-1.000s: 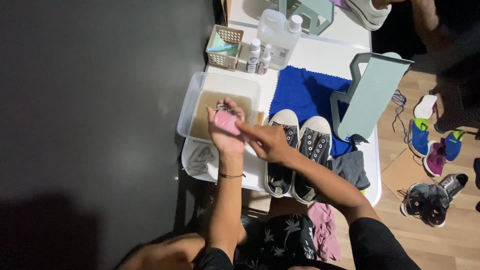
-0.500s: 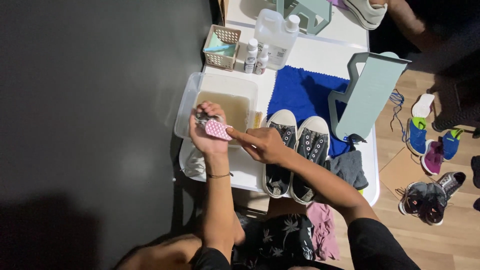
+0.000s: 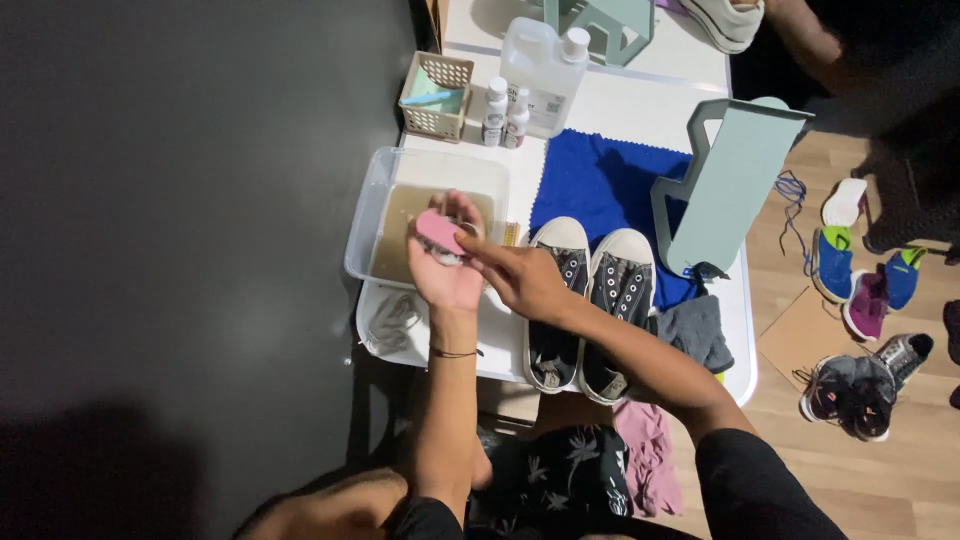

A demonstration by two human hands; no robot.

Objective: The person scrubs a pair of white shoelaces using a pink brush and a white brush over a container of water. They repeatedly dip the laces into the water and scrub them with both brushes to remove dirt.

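A small pink brush (image 3: 438,230) is held above the clear plastic tub (image 3: 372,215) of murky water, at the tub's near right corner. The left hand (image 3: 445,270) grips the brush, its fingers curled round the body, with what may be a bit of grey lace pressed beneath it; the view is too small to be sure. The right hand (image 3: 520,277) touches the brush from the right, forefinger extended onto it, the other fingers loosely bent and holding nothing. Just right of the hands, a pair of black canvas shoes (image 3: 590,300) with white toe caps lies on the white desk (image 3: 640,105), toes on a blue cloth (image 3: 600,185). Grey laces (image 3: 392,322) lie in a tray below the tub. Behind stand two small bottles (image 3: 505,112), a jug (image 3: 540,70) and a small basket (image 3: 435,95).
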